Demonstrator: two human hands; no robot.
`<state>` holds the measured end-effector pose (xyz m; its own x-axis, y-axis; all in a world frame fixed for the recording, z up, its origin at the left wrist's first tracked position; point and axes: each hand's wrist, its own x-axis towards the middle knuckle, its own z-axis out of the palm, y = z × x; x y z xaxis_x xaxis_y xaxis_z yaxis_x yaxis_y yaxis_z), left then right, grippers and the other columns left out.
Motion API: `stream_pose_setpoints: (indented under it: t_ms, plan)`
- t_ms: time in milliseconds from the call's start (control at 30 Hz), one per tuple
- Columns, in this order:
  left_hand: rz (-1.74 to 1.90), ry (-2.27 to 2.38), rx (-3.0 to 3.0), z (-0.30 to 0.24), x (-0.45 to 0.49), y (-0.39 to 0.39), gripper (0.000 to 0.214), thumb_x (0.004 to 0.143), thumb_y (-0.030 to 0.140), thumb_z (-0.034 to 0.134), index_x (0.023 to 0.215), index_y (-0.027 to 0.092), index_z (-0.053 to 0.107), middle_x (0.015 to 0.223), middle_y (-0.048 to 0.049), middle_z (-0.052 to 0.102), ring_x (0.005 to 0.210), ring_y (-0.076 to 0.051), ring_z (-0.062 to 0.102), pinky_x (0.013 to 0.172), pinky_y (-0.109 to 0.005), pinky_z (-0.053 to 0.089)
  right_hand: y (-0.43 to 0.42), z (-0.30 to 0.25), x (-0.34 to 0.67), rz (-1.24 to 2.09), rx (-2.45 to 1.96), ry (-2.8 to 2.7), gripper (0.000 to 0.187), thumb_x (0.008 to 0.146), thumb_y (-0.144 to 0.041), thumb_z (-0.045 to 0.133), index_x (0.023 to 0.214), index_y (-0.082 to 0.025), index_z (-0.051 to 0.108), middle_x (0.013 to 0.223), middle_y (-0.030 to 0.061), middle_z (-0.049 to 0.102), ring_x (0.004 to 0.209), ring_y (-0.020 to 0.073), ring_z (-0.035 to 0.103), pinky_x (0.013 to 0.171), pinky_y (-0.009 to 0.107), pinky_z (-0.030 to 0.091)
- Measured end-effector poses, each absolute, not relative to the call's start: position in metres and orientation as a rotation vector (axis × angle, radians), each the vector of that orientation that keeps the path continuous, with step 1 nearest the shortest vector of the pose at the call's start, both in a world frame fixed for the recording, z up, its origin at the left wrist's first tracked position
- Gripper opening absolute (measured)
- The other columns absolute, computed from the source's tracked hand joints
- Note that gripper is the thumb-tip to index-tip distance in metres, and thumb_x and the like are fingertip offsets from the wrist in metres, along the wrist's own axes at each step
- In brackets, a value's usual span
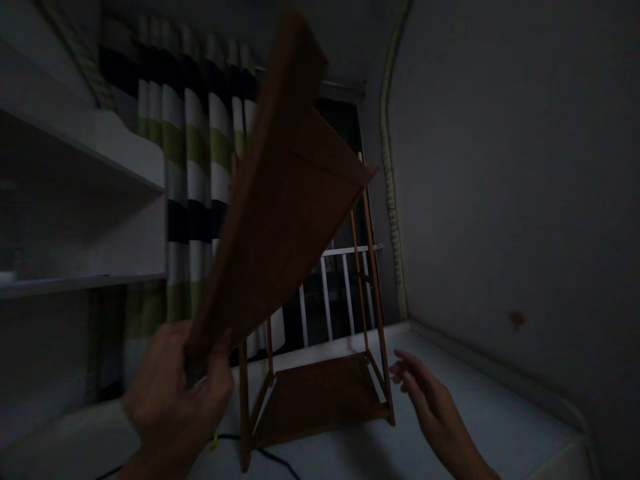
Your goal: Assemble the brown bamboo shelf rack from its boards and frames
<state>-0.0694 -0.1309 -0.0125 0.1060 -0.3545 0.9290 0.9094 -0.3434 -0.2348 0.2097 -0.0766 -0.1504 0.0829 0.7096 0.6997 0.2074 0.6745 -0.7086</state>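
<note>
Left hand [177, 393]: fingers clamped on low end of brown board [285, 220] | Board: tilted up, in front of wooden rack [320, 400] | Right hand [433, 403]: fingers apart, near rack | Tip: 2 hands should hold it steadier

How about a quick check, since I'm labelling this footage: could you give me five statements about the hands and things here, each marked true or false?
1. The left hand grips a wooden board. True.
2. The right hand holds the curtain. False: the right hand is open beside the wooden rack.
3. The curtain is plain white. False: the curtain has white, green and dark bands.
4. A dark cord lies near the rack's foot. True.
5. The rack lies on its side. False: it stands upright.
</note>
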Motion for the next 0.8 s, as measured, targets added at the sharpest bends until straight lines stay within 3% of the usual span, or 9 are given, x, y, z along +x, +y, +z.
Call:
stream_pose_setpoints:
  t_ms: [100,200,333,500,667,800]
  plan:
    - [-1.228,-0.473,-1.284,-0.022,-0.050,-0.116,0.016,0.065,0.004,0.060,0.077,0.012,0.053,0.068,-0.0020,0.053,0.062,-0.011,0.051,0.056,-0.021,0.040,-0.099,-0.093,0.202,0.474,-0.530,-1.483,0.050,0.086,-0.044,0.040,0.132,-0.027,0.029,0.121,0.0092,0.053,0.104,0.0169,0.054,0.090,0.035,0.042]
    - [-1.201,-0.519,-1.368,-0.039,-0.043,-0.092,0.029,0.065,-0.004,0.054,0.088,0.013,0.055,0.074,-0.0039,0.056,0.070,-0.013,0.054,0.063,-0.023,0.044,-0.115,-0.054,0.180,0.566,-0.216,-1.572,0.065,0.082,-0.052,0.043,0.137,-0.031,0.017,0.133,0.0087,0.043,0.110,0.0174,0.051,0.090,0.035,0.044]
    - [-1.155,-0.492,-1.430,-0.056,-0.038,-0.066,0.037,0.066,-0.006,0.048,0.099,0.009,0.055,0.080,-0.0086,0.057,0.078,-0.016,0.054,0.070,-0.027,0.044,-0.117,-0.037,0.155,0.574,-0.163,-1.623,0.068,0.076,-0.060,0.046,0.132,-0.025,0.034,0.122,0.0089,0.054,0.107,0.0200,0.054,0.090,0.032,0.045]
    - [-1.070,-0.456,-1.313,-0.051,-0.024,-0.056,0.030,0.073,-0.002,0.044,0.097,0.011,0.058,0.081,-0.0079,0.057,0.078,-0.015,0.052,0.071,-0.031,0.036,-0.090,-0.056,0.147,0.301,-0.579,-1.354,0.056,0.078,-0.051,0.049,0.125,-0.021,0.048,0.099,0.0071,0.066,0.097,0.0239,0.060,0.082,0.033,0.050]
    - [-1.297,-0.610,-1.270,-0.042,-0.013,-0.041,0.033,0.075,-0.001,0.044,0.099,0.017,0.058,0.094,-0.0080,0.053,0.091,-0.018,0.049,0.077,-0.034,0.032,-0.048,-0.082,0.131,-0.225,-0.793,-1.150,0.034,0.082,-0.035,0.045,0.105,-0.019,0.064,0.107,0.0110,0.062,0.099,0.0322,0.058,0.083,0.047,0.048]
    - [-1.450,-0.823,-1.368,-0.051,-0.017,-0.023,0.052,0.067,-0.009,0.044,0.106,0.022,0.057,0.117,-0.0112,0.040,0.101,-0.023,0.043,0.081,-0.039,0.033,-0.017,-0.100,0.113,-0.370,-0.852,-1.033,0.033,0.085,-0.027,0.039,0.097,-0.015,0.068,0.110,0.0147,0.060,0.099,0.0357,0.057,0.082,0.053,0.044]
